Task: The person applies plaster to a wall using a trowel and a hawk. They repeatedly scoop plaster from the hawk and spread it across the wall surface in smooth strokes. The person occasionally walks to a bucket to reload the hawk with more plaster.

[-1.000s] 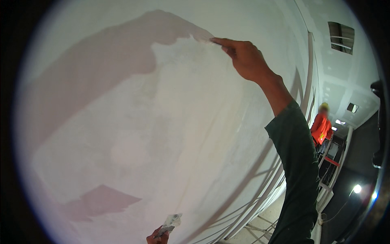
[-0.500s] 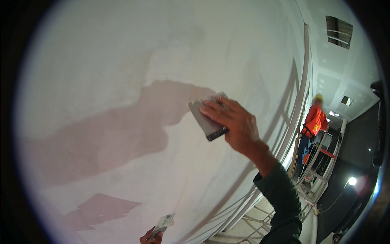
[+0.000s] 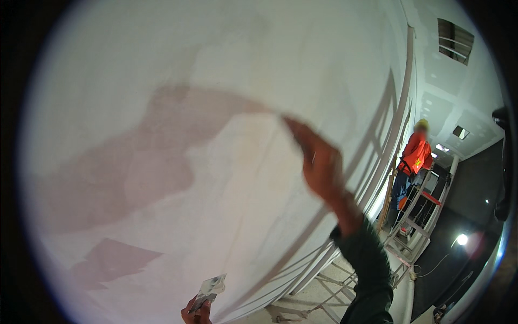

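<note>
My right hand is raised against the white plastered wall, blurred by motion. It grips a flat plastering blade that shows only edge-on at the fingertips, touching the wall. A dark green sleeve covers that forearm. Its shadow spreads over the wall to the left. At the bottom edge my left hand holds up a small putty knife smeared with white plaster, close to the wall.
A person in an orange vest stands on a metal scaffold at the right. A bright work lamp shines low on the right. Scaffold rails run below me. A vent sits in the ceiling.
My right hand dropped from high on the wall to mid-height, then turned so the blade now shows edge-on. The left hand with the putty knife stayed low.
</note>
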A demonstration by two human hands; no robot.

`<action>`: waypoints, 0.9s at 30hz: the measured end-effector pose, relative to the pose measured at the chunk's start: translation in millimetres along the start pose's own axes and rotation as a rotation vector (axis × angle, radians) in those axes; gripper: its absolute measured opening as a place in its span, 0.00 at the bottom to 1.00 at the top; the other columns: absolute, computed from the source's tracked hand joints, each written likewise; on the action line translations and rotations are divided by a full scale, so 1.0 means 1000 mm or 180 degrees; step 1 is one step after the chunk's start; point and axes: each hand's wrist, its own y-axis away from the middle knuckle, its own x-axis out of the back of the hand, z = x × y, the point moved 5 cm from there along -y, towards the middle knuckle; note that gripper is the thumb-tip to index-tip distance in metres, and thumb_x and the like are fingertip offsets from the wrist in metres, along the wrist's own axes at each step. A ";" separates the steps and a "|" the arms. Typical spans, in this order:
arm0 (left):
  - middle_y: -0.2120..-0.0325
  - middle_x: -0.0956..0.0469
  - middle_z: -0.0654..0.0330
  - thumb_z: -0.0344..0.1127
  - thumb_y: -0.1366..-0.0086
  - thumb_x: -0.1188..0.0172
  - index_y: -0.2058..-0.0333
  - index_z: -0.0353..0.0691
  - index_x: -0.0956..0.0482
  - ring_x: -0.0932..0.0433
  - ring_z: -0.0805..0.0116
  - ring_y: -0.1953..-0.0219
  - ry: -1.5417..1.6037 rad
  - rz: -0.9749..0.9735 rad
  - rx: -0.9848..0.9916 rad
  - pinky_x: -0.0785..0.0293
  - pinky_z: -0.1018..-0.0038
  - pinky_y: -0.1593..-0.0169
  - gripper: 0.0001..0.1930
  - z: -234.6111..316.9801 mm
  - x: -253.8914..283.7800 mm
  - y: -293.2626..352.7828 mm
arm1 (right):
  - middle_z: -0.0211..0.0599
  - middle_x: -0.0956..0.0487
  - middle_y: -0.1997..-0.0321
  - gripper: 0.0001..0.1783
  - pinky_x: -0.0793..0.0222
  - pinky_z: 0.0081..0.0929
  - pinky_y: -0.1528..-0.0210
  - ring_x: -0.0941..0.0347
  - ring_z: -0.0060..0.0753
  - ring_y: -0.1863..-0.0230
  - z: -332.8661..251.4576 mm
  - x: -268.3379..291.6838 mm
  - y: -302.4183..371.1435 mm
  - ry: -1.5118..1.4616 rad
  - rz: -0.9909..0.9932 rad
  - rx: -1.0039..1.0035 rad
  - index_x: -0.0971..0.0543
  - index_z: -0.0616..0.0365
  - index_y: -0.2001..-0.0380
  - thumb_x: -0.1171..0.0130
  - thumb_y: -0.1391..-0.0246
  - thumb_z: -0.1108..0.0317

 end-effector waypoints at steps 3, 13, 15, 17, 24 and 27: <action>0.60 0.17 0.44 0.25 0.32 0.44 0.60 0.29 0.17 0.19 0.42 0.56 -0.0215 -0.0016 -0.0200 0.23 0.57 0.53 0.08 0.001 -0.002 0.003 | 0.41 0.23 0.37 0.28 0.26 0.40 0.37 0.25 0.49 0.38 0.036 0.021 -0.081 0.0514 0.0414 -0.0067 0.28 0.48 0.35 0.50 0.37 0.81; 0.58 0.16 0.45 0.25 0.32 0.44 0.59 0.29 0.16 0.18 0.47 0.54 0.0297 0.0085 0.0180 0.23 0.60 0.50 0.09 0.013 0.007 -0.008 | 0.37 0.23 0.36 0.29 0.29 0.40 0.35 0.28 0.46 0.35 -0.002 0.007 -0.046 0.0649 -0.0151 0.0143 0.25 0.44 0.37 0.50 0.39 0.81; 0.58 0.17 0.44 0.25 0.31 0.45 0.59 0.28 0.17 0.18 0.48 0.54 0.0284 -0.0064 0.0361 0.23 0.61 0.50 0.09 0.007 0.004 -0.007 | 0.38 0.20 0.40 0.26 0.28 0.39 0.36 0.25 0.45 0.38 0.031 0.034 -0.089 0.0392 0.0118 -0.0137 0.22 0.44 0.40 0.50 0.38 0.79; 0.58 0.17 0.45 0.24 0.31 0.45 0.59 0.28 0.17 0.18 0.48 0.54 0.0491 0.0005 0.0362 0.23 0.61 0.50 0.09 0.004 0.003 -0.005 | 0.40 0.18 0.45 0.25 0.27 0.38 0.38 0.23 0.46 0.42 0.053 0.045 -0.133 0.0429 0.0240 -0.0126 0.21 0.44 0.42 0.49 0.39 0.78; 0.59 0.17 0.46 0.24 0.31 0.45 0.58 0.29 0.18 0.18 0.46 0.55 0.0424 0.0118 0.0245 0.21 0.58 0.53 0.09 -0.005 -0.002 -0.003 | 0.33 0.18 0.43 0.29 0.25 0.40 0.39 0.23 0.44 0.41 -0.010 0.006 -0.075 0.0730 -0.0142 0.0783 0.21 0.41 0.41 0.46 0.43 0.81; 0.60 0.17 0.47 0.23 0.31 0.46 0.58 0.31 0.18 0.18 0.44 0.56 -0.0115 -0.0091 -0.0497 0.21 0.58 0.54 0.08 0.002 0.003 -0.006 | 0.27 0.19 0.41 0.31 0.25 0.37 0.38 0.24 0.41 0.39 -0.021 0.004 -0.046 0.0885 -0.0760 0.0818 0.20 0.39 0.42 0.48 0.43 0.85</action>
